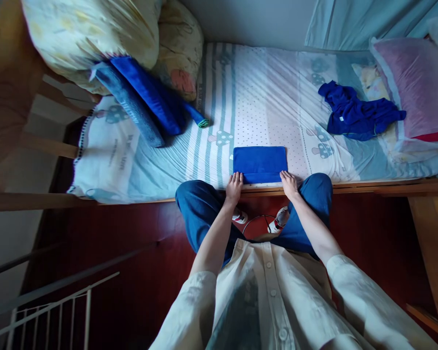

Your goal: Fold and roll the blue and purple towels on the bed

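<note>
Cloth (260, 164): lies blue and flat, folded into a neat rectangle, at the near edge of the bed (257, 92), between both hands. Is touched at the near left corner by the left hand (234, 187) and at the near right corner by the right hand (289, 183). Shows fingers held close together on each side, resting over the corners; cannot tell from above about any pinch underneath. Looks light, judging by the thin, compact fold, and soft, probably limp if lifted by a single layer. Seems a little firmer as a stack. Most likely not fragile, only prone to creasing or coming unfolded. Probably grips well against skin, with a matte surface, though perhaps apt to slide layer over layer. Best held at the two near corners, through the full thickness, catching the line along the near side too; or scooped from below with flat palms. Avoid pinching the top layer alone. Has for company on the bed a crumpled blue garment (361, 112), well apart to the right, and rolls (131, 108) to the left.
</note>
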`<state>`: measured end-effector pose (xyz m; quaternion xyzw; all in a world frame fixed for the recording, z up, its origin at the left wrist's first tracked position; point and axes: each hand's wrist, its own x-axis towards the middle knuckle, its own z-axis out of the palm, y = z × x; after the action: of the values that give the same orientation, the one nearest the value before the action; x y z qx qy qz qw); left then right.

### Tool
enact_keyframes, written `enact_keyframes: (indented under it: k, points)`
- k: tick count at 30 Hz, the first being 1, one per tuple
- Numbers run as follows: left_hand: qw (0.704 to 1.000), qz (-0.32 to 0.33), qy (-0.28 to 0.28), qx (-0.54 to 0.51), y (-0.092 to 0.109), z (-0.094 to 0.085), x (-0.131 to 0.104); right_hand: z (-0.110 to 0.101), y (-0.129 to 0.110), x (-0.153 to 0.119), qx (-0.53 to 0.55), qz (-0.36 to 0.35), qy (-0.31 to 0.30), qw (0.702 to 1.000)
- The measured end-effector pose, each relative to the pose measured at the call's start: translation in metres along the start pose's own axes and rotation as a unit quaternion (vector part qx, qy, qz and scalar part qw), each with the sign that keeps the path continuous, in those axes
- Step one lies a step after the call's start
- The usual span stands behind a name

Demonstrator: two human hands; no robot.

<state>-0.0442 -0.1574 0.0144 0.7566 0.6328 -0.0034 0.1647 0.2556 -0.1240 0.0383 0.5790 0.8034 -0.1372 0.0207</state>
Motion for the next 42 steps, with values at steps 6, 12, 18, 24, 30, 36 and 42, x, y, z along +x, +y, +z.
enact_keyframes:
  k: [6, 12, 18, 24, 30, 36, 42]
  points:
    - [1.000, 0.010, -0.008, -0.002, -0.002, 0.001, -0.007, -0.004, 0.001, -0.009, -0.002, 0.002, -0.013, 1.000]
    - [1.000, 0.017, -0.019, 0.003, 0.000, 0.001, -0.018, -0.003, -0.001, -0.023, 0.010, -0.002, -0.028, 1.000]
    - [1.000, 0.009, -0.017, -0.012, 0.003, -0.002, -0.024, -0.002, -0.001, -0.026, 0.046, 0.021, -0.038, 0.998]
    - [0.990, -0.040, -0.001, -0.132, -0.002, -0.010, -0.023, -0.002, 0.013, -0.024, 0.176, 0.087, -0.003, 0.981]
    - [0.945, -0.148, 0.058, -0.285, -0.007, -0.019, -0.012, 0.004, 0.026, -0.010, 0.342, 0.116, 0.068, 0.930]
    - [0.897, -0.234, 0.119, -0.355, -0.006, -0.022, -0.002, 0.015, 0.030, 0.004, 0.450, 0.170, 0.122, 0.868]
    - [0.857, -0.306, 0.154, -0.384, -0.004, -0.020, 0.005, 0.016, 0.026, 0.009, 0.477, 0.199, 0.164, 0.840]
